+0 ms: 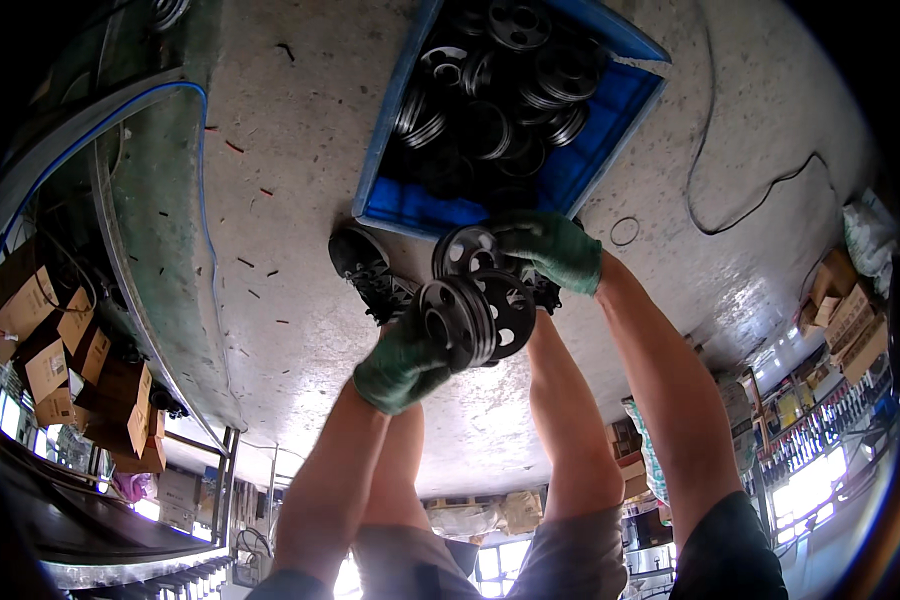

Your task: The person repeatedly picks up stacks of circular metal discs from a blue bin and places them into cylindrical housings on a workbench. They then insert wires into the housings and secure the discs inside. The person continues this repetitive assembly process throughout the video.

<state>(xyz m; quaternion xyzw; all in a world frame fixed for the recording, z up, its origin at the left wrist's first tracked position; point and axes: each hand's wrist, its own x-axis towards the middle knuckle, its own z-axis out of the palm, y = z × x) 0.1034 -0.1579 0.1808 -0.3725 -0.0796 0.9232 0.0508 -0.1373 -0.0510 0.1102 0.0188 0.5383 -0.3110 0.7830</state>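
Both my hands wear dark green gloves and hold black metal pulleys with grooved rims and round holes in their faces. My left hand (pixel 402 368) is closed around a grooved pulley (pixel 457 322), tilted with its face to the left. Against it sits a second pulley (pixel 511 312), its holed face showing. My right hand (pixel 553 248) grips the edge of a third pulley (pixel 464 252) just beyond them; its fingertips are partly hidden. Right in front stands a blue plastic bin (pixel 422 207) holding several similar pulleys (pixel 485 130).
My shoe (pixel 362 262) is close to the bin's near edge. A black cable (pixel 710 190) winds over the concrete floor at right, near a small ring (pixel 625 231). A blue hose (pixel 203 160) runs along the left. Cardboard boxes (pixel 45 370) are stacked at far left.
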